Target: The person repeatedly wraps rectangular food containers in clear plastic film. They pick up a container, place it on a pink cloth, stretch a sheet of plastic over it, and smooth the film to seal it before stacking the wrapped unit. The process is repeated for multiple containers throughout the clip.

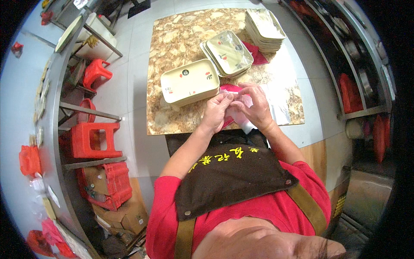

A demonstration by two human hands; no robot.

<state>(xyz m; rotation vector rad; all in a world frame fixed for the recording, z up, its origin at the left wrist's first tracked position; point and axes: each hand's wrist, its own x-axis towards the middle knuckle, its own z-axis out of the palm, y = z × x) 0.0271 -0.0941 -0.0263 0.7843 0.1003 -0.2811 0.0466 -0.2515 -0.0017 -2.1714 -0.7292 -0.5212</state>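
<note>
Both of my hands are at the table's near edge, fingertips close together on a thin, translucent plastic bag [238, 116]. My left hand [216, 112] pinches its top edge between thumb and fingers. Opposite it, my right hand [257, 106] grips the same edge with bent fingers, and the bag hangs below. Left of my hands stands a stack of cream rectangular trays [190, 82] with printed marks. Behind it, a second tray stack [229, 53] has clear plastic film over its top. A red cloth [229, 88] lies partly hidden under my hands.
A taller tray stack [265, 30] stands at the table's far right corner. White plastic sheets [278, 103] lie right of my hands on the marbled table [181, 35]. Along the left are a metal counter [59, 106] and red plastic stools [97, 140]. Dark shelving [352, 61] lines the right.
</note>
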